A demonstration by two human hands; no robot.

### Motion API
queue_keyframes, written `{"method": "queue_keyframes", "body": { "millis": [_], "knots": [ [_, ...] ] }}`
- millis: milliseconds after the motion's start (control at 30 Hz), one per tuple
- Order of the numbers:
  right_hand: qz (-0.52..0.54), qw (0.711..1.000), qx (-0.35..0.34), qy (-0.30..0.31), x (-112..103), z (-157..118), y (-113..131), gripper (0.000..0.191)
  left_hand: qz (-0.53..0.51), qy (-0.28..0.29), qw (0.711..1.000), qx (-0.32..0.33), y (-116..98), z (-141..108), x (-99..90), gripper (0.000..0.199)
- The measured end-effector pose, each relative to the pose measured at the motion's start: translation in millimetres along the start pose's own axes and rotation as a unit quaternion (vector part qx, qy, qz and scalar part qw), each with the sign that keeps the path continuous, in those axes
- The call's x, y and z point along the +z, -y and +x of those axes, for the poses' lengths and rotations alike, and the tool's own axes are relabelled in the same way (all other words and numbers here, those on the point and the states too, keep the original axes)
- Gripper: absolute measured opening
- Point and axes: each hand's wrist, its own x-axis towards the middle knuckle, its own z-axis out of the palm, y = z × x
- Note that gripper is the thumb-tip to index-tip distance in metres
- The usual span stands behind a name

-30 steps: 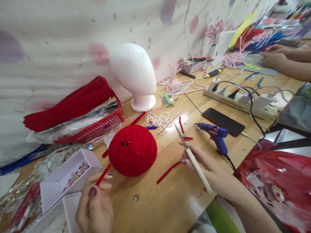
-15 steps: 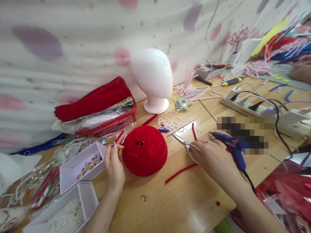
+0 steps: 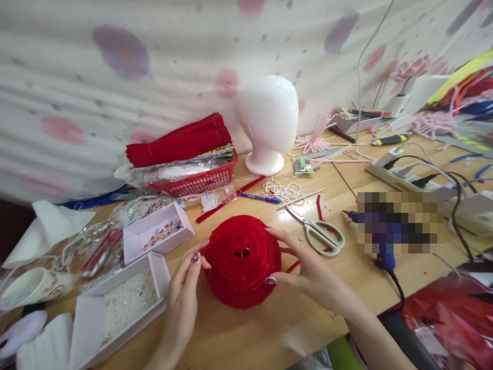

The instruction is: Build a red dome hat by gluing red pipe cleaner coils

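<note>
A red dome of coiled fuzzy chenille stems (image 3: 242, 280) sits on the wooden table, with a dark opening and bits of pale wire at its top. My left hand (image 3: 185, 293) is at its left side, fingers pinched on a short red chenille stem (image 3: 207, 248) that is mostly hidden against the dome. My right hand (image 3: 304, 270) grips the dome's right side, thumb low and forefinger high. Beyond that hand lie scissors (image 3: 325, 239) with pale green handles, partly opened, and a red stem piece (image 3: 319, 206).
White boxes of gems (image 3: 129, 244) and pearls (image 3: 82, 313) stand at left. Behind are a red basket (image 3: 192, 186), a white foam head (image 3: 269, 118), a blue pen (image 3: 260, 198) and a pearl string (image 3: 283, 190). A blue glue gun (image 3: 384, 259) and power strip (image 3: 379, 174) are at right.
My right hand has let go of the scissors, now on the table, and moved left onto the dome. My left hand stays beside the dome. The view has shifted left.
</note>
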Motion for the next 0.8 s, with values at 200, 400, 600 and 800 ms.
{"method": "queue_keyframes", "body": {
  "millis": [200,400,600,800],
  "knots": [
    [-0.088,0.984,-0.071,-0.138,-0.3,-13.6,22.4,0.03,0.006,0.025,1.0,0.018,-20.7,-14.6,-26.8,0.04],
    [-0.077,0.974,-0.209,-0.036,31.9,-27.0,64.3,0.026,0.107,0.303,0.94,0.11,-60.5,-31.2,-21.4,0.033],
    [-0.035,0.98,-0.192,-0.03,38.5,-21.2,59.9,0.01,0.056,0.288,0.953,0.069,-59.6,-33.2,-11.3,0.026],
    [0.056,0.974,-0.216,-0.039,36.0,-12.6,51.2,0.006,-0.158,0.241,0.95,-0.121,-47.6,-28.4,0.0,0.015]
  ]
}}
